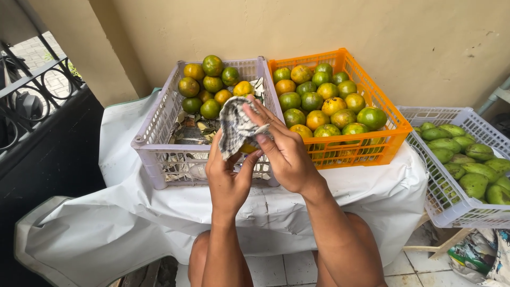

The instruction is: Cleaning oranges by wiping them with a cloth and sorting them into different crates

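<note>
Both hands raised over the near edge of the lilac plastic lattice crate (159,119). Left hand (227,178) cupped from below, fingers curled round a small fruit wrapped in a black-and-white checked cloth (236,125); only a sliver of the orange-yellow fruit (247,149) shows under the fold. Right hand (284,151) lies over the top, fingers nearly straight, pressing the cloth down against the fruit, so both hands are closed on the same bundle. Looks like wiping in mid-stroke. The lilac crate is lined with printed paper and holds a modest heap of green-and-orange citrus (212,85) at its far end; the near half shows bare lining. The orange plastic lattice crate (390,114) touching it on the right is filled almost to the rim with the same fruit (324,101). Which heap is wiped and which is waiting I cannot tell; no clear difference in shine. Both crates stand on a surface draped with white plastic sheeting (122,212). A white lattice basket (451,204) of green mangoes (467,159) sits lower, to the right, untouched.
</note>
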